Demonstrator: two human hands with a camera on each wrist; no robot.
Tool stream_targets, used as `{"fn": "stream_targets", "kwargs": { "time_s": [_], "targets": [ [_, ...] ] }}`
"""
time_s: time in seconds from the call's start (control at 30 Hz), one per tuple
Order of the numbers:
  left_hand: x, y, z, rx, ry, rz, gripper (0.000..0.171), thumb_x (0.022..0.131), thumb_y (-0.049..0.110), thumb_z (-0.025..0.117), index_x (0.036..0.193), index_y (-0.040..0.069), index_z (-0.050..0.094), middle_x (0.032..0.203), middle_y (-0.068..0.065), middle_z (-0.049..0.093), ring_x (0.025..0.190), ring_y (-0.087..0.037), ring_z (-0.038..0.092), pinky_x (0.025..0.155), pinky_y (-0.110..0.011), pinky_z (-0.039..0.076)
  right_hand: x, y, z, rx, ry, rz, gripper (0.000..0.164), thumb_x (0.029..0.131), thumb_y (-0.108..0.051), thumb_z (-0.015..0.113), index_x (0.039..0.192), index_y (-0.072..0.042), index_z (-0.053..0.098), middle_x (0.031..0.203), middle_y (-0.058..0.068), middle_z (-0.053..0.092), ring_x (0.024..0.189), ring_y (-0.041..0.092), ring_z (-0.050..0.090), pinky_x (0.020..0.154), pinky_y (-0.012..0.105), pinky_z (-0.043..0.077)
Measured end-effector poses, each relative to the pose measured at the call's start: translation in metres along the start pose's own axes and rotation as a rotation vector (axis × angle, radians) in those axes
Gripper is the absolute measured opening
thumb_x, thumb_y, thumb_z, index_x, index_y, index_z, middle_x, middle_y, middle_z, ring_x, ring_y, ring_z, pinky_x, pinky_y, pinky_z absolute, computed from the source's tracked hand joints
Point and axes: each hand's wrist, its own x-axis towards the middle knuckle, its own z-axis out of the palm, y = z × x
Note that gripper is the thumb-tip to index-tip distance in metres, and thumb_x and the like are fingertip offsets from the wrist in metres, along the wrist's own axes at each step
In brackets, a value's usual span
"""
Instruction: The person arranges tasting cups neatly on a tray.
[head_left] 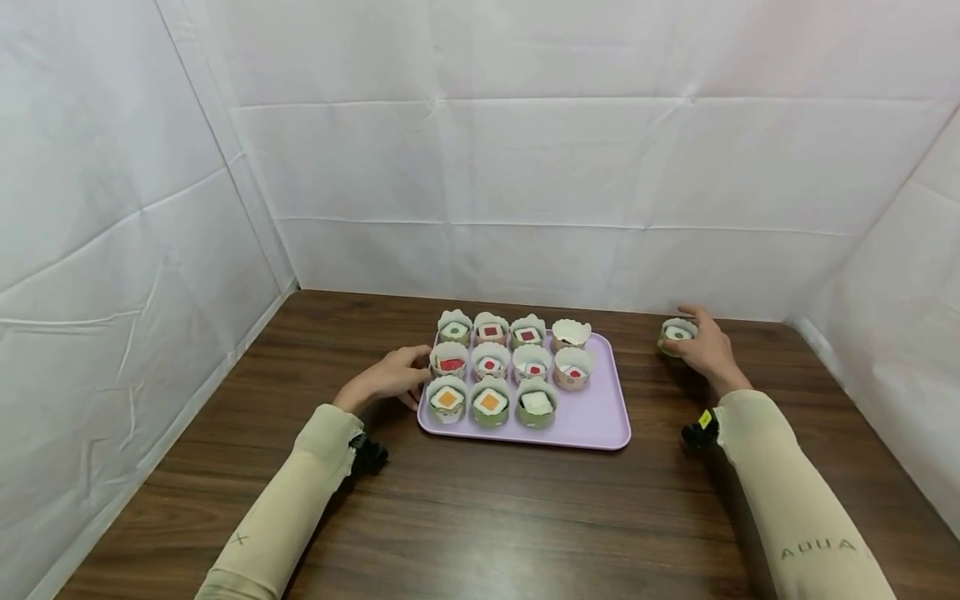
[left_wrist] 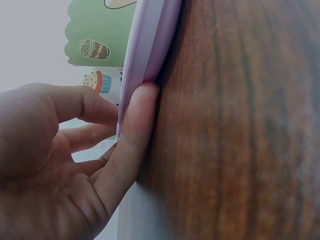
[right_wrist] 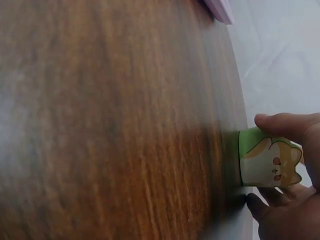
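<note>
At the right of the table, my right hand holds a green paper baking cup between thumb and fingers. The right wrist view shows an animal face printed on this cup, its base on or close to the wood. Inside lies a round white piece with a green centre. My left hand pinches the left rim of a lilac tray. Seen from the left wrist, one finger lies against the outside of the tray's edge and others reach over it.
Three rows of paper cups stand on the tray, packed toward its left. Most hold white pieces with red, orange or green centres; the back-right cup's contents are hidden. The dark wooden table meets white cloth walls behind and at both sides.
</note>
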Motion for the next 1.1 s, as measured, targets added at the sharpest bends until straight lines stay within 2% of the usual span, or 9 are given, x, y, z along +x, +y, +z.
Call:
{"fn": "stream_targets", "kwargs": {
  "time_s": [0.2,0.33,0.73,1.1],
  "targets": [
    [0.001,0.001,0.001,0.005,-0.002,-0.001,0.045,0.097,0.011,0.044,0.142,0.008,0.041,0.109,-0.02,0.057,0.07,-0.027,0.064,0.06,-0.038,0.06,-0.002,0.001,0.0,-0.05,0.01,0.067,0.086,0.085,-0.034,0.07,0.149,0.002,0.023,0.141,0.033,0.036,0.119,0.049,0.04,0.093,0.059,0.039],
    [0.0,0.001,0.001,0.007,-0.007,0.008,0.045,0.097,0.011,0.044,0.142,0.007,0.041,0.108,-0.021,0.057,0.07,-0.029,0.064,0.059,-0.039,0.06,-0.005,0.001,0.001,-0.079,0.006,0.07,0.083,0.087,-0.035,0.068,0.146,0.006,0.027,0.134,0.034,0.041,0.112,0.047,0.043,0.09,0.059,0.042],
    [-0.001,0.0,-0.001,-0.003,-0.006,0.007,0.044,0.097,0.011,0.044,0.141,0.008,0.041,0.109,-0.021,0.056,0.071,-0.029,0.064,0.06,-0.038,0.06,-0.013,-0.005,0.003,-0.055,0.019,0.092,0.075,0.087,-0.033,0.068,0.143,0.004,0.035,0.133,0.032,0.045,0.109,0.044,0.047,0.086,0.055,0.045],
    [0.0,-0.001,-0.001,-0.002,-0.005,-0.003,0.044,0.098,0.012,0.044,0.142,0.009,0.041,0.108,-0.02,0.057,0.07,-0.027,0.064,0.059,-0.037,0.06,-0.028,-0.018,0.005,-0.035,0.021,0.043,0.074,0.086,-0.033,0.07,0.143,0.001,0.037,0.133,0.032,0.046,0.107,0.042,0.048,0.082,0.051,0.045]
  ]
}}
